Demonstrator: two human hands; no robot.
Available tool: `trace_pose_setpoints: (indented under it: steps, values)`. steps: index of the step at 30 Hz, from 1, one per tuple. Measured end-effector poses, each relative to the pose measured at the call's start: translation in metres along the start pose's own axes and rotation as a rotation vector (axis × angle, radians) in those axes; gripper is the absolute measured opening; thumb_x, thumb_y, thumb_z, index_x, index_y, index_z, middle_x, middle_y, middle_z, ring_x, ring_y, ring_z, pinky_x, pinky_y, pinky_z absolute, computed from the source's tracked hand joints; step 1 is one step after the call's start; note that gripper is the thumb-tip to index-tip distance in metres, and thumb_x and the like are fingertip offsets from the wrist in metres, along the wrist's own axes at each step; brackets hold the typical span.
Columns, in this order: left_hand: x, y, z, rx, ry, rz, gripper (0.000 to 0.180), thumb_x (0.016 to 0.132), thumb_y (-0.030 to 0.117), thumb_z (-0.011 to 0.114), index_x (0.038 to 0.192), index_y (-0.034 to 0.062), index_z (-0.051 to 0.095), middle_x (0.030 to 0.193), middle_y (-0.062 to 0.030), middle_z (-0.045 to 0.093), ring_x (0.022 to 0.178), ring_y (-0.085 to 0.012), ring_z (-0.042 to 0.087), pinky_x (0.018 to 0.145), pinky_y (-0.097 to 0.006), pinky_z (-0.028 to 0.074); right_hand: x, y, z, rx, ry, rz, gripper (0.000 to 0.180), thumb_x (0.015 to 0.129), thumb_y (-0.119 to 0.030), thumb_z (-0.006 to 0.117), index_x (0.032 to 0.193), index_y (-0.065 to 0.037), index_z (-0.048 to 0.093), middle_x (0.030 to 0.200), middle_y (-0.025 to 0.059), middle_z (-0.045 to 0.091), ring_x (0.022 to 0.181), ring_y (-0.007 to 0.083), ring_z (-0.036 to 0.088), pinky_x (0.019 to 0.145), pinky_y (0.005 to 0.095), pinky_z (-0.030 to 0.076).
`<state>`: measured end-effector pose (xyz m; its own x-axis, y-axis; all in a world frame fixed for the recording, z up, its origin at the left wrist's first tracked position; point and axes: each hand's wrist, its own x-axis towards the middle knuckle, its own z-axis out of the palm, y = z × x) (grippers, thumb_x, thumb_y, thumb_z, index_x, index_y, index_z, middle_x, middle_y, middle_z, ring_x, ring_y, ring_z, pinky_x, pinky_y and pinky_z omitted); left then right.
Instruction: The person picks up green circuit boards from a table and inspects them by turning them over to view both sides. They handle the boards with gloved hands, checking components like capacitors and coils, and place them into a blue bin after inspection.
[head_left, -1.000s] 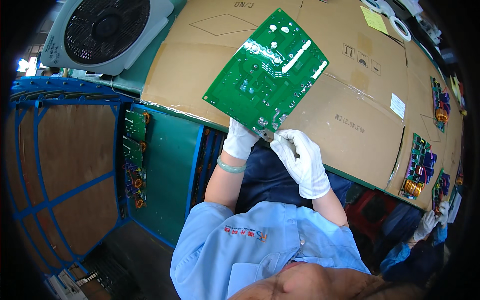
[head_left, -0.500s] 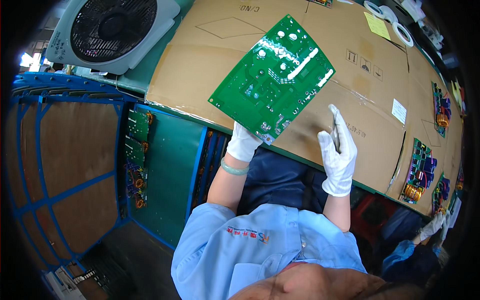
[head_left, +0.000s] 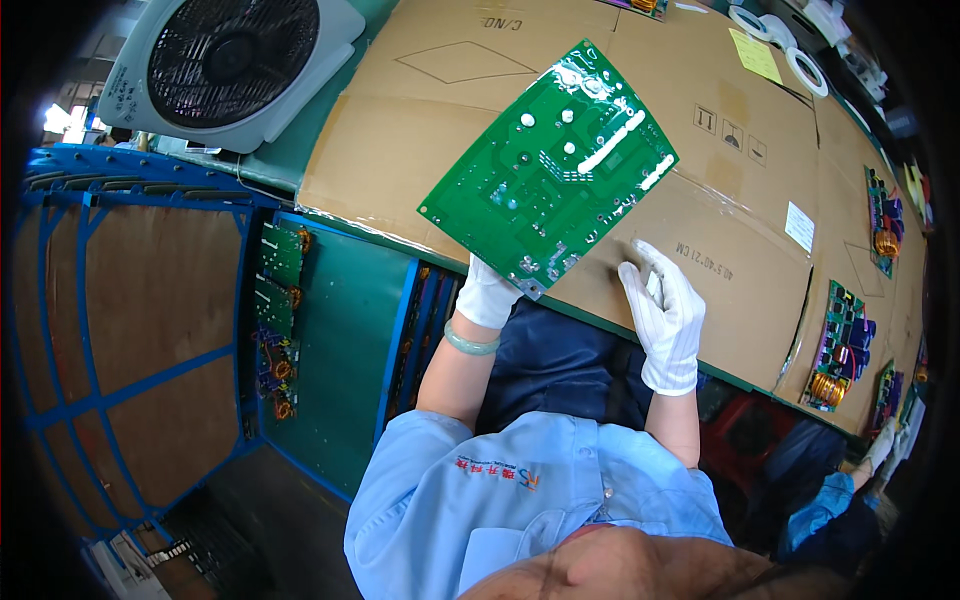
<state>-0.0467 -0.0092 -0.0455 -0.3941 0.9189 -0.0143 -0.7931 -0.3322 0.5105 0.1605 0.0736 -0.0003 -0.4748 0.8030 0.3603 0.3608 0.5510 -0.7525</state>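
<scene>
The left hand [head_left: 489, 294], gloved in white, is gripping the circuit board [head_left: 545, 180] at its near corner, most of those fingers hiding behind it; the right hand [head_left: 668, 325] is hovering apart from the board, thumb and fingers parted, with nothing showing between them; the board is reaching out beyond the left fingers, set askew and apparently raised, its soldered green face showing; since one hand is bearing it near one corner, the far end is probably tending to sag, so a firm hold on the rim, clear of the solder joints, is looking wisest, with the right fingers steadying the opposite edge if the board is turning; beyond the right fingers, the cardboard [head_left: 745, 310] is offering bare room; its near edge is passing behind the right hand in this view, so a low swing is risking a knock there; farther out, right of the right fingers, component boards [head_left: 838, 345] are narrowing that side; well beyond the left fingers, up and left, a fan [head_left: 235, 70] is standing
</scene>
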Motion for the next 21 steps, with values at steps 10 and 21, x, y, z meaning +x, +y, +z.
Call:
trace_pose_setpoints:
  steps: [10, 21]
  values:
    - [0.002, -0.001, -0.004, -0.208, -0.115, -0.066, 0.06, 0.107, 0.049, 0.039, 0.155, 0.0128, 0.037, 0.155, -0.016, 0.044, 0.136, -0.0341, 0.05, 0.11, -0.053, 0.047, -0.009, 0.012, 0.009, -0.164, -0.048, -0.214, 0.036, 0.08, -0.015, 0.076, 0.115, -0.011, 0.072, 0.087, 0.0073, 0.071, 0.07, 0.0262, 0.067, 0.063, 0.0354, 0.052]
    - [-0.003, -0.005, -0.02, -0.093, -0.281, 0.003, 0.059, 0.108, 0.049, 0.037, 0.155, 0.0131, 0.037, 0.156, -0.0154, 0.042, 0.139, -0.033, 0.048, 0.112, -0.052, 0.044, -0.009, 0.009, 0.01, -0.182, -0.074, -0.244, 0.034, 0.08, -0.014, 0.076, 0.114, -0.011, 0.073, 0.079, 0.007, 0.066, 0.065, 0.0262, 0.064, 0.06, 0.0362, 0.05]
